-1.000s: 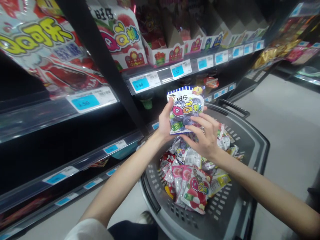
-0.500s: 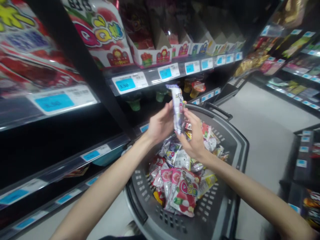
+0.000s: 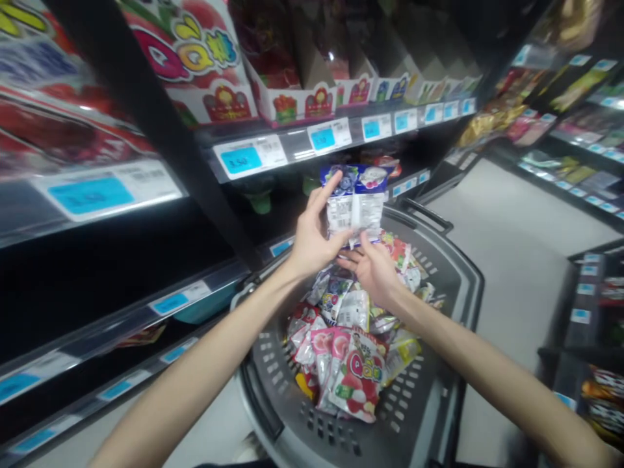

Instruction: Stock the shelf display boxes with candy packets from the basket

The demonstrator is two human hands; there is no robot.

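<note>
Above the basket, a blue and white candy packet [image 3: 358,205] is upright, its printed back toward me. My left hand [image 3: 314,237] grips its left side, with the index finger across the blueberry picture and the thumb along the bottom. At the packet's lower edge is my right hand [image 3: 375,270], its thumb against the packet and its other fingers curled below. Under both hands the grey basket [image 3: 414,416] holds several candy packets, among them a red and pink one [image 3: 358,383] with a peach-like print.
Dark shelves with blue price tags [image 3: 241,159] run along the left. Open candy boxes [image 3: 297,104] line the upper shelf. Jelly cups [image 3: 260,201] sit lower down. A pale floor aisle [image 3: 526,208] and more shelves lie at the right.
The packet has turned from edge-on to showing its broad back. My left index finger now lies over its face, and my right hand has shifted down to its lower edge.
</note>
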